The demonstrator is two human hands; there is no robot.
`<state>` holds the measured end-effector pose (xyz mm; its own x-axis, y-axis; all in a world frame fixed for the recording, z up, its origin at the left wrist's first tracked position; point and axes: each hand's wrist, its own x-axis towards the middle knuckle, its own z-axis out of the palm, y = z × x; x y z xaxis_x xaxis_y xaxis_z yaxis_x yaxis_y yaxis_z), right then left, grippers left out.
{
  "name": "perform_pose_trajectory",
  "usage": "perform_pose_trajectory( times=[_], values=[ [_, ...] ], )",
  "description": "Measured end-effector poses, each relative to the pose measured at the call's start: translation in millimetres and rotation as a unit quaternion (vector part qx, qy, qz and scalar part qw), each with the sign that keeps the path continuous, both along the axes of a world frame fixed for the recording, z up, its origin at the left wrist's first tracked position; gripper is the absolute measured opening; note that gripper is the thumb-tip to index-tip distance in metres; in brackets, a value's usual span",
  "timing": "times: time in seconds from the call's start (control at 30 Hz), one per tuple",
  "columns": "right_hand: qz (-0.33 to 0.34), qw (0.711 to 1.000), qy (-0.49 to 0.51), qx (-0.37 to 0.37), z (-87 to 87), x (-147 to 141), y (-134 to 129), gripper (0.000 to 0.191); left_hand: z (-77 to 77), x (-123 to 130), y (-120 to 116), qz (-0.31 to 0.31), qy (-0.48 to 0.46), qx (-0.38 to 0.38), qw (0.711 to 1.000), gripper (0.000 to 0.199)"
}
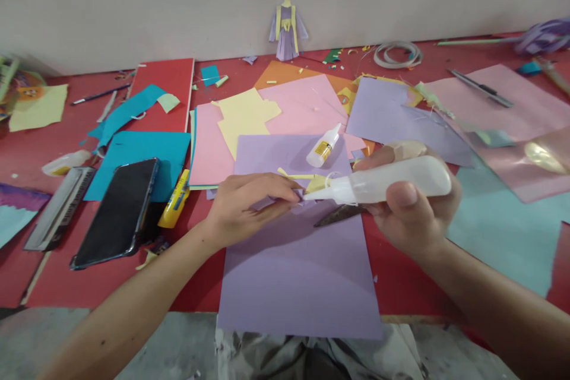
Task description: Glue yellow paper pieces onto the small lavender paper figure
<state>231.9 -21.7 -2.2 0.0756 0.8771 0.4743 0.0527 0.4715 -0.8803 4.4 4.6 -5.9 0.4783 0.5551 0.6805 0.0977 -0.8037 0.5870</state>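
Two hands are held apart over the purple sheet (294,285), with only a bottle and a scrap bridging the gap. By the right hand (418,214), the bottle (403,177) is gripped round its body, laid nearly level, its nozzle (319,192) pointed left. By the left hand (249,205), the scrap (307,198) of purple paper is pinched at the fingertips, right at the nozzle's end; whether the two are touching cannot be told. A dark blade (337,215) is seen below the right hand, but whether it is held cannot be made out. Behind the fingers a yellow strip (296,176) is seen, and farther back a vial (324,147) is laid on the sheet.

The bottle is judged light, smooth and soft-walled, so it is best held by the middle of the body, with even pressure; too hard a squeeze could flood the paper. Slipping is likely if the plastic is wet. The scrap is judged nearly weightless, limp and easily creased or torn, so it is best taken by a dry edge, lightly, with the fingertips kept clear of the nozzle.
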Motion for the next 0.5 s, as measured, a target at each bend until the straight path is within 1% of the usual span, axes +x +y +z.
perform_pose_trajectory(
  times=[0.07, 0.17, 0.27, 0.4, 0.5],
  values=[
    [-0.007, 1.0, -0.006, 0.002, -0.6, 1.5, 0.3, 0.025, 0.0, 0.2, -0.4, -0.013, -0.013, -0.033, 0.999, 0.011],
    [-0.015, 1.0, -0.006, 0.026, -2.6, 1.7, 0.4, 0.022, 0.2, -0.3, -0.9, -0.018, -0.016, -0.065, 0.998, 0.011],
    [0.0, 0.999, -0.001, 0.04, -3.9, -0.2, -0.7, 0.02, 0.8, -0.9, -1.3, -0.022, -0.003, -0.089, 0.996, 0.011],
    [0.032, 0.999, 0.006, 0.016, -2.5, -0.4, -0.8, 0.022, 1.5, -0.8, -2.1, -0.034, 0.006, -0.119, 0.992, 0.007],
    [0.026, 1.0, 0.007, -0.012, -1.2, 2.0, 0.8, 0.025, 1.9, -0.4, -2.5, -0.039, 0.001, -0.134, 0.99, 0.004]
  ],
)
